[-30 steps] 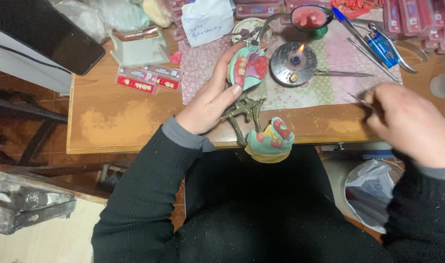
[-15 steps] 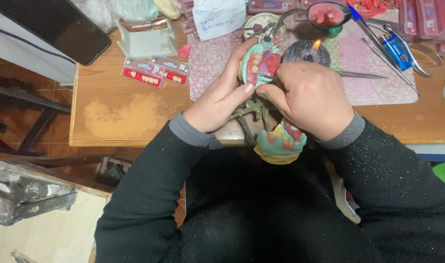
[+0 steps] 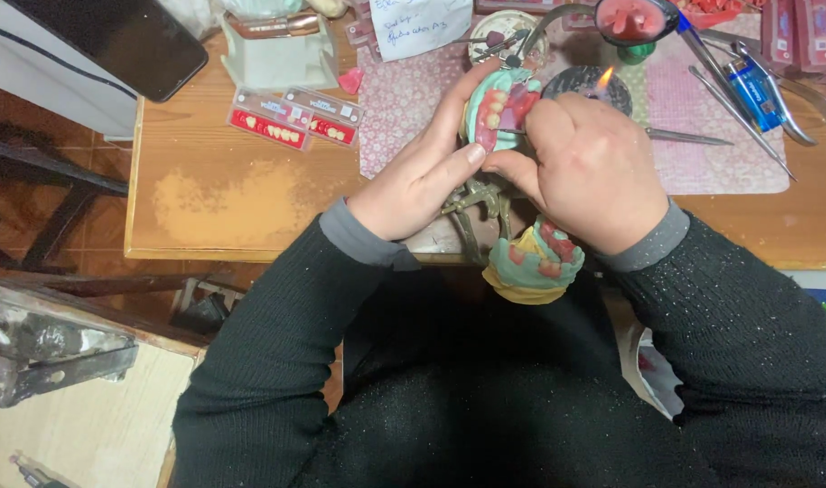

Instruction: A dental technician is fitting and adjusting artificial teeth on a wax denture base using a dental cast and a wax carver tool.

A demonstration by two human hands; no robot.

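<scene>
The left hand (image 3: 417, 185) has its grip wrapped around the upper dental cast (image 3: 496, 108), thumb pressed along its near edge and fingers curled behind its far side, so the pale green model with its pink wax and row of teeth is tilted up toward the camera. It sits above the middle of the wooden surface (image 3: 241, 203), hinged on a metal articulator (image 3: 476, 203) whose lower cast (image 3: 535, 262) hangs over the near edge (green base, pink wax, a few teeth showing).

Going left to right: a dark phone (image 3: 128, 41) lies at the far left corner, then two clear tooth cards (image 3: 291, 117) with rows of artificial teeth, then a patterned mat (image 3: 404, 108) under the work. Right of the cast, the right hand (image 3: 584, 172) is closed into a pinch at the wax by the teeth; whether it grips a fine tool or a tooth I cannot tell, as the knuckles hide the tips. Just behind it a small flame (image 3: 604, 79) burns on a round burner, and further right lie metal instruments (image 3: 747, 90).

The step in hand looks like setting or adjusting teeth in the wax of the upper cast. The next move likely calls for a steady left-hand hold and small, careful pressure from the right.
</scene>
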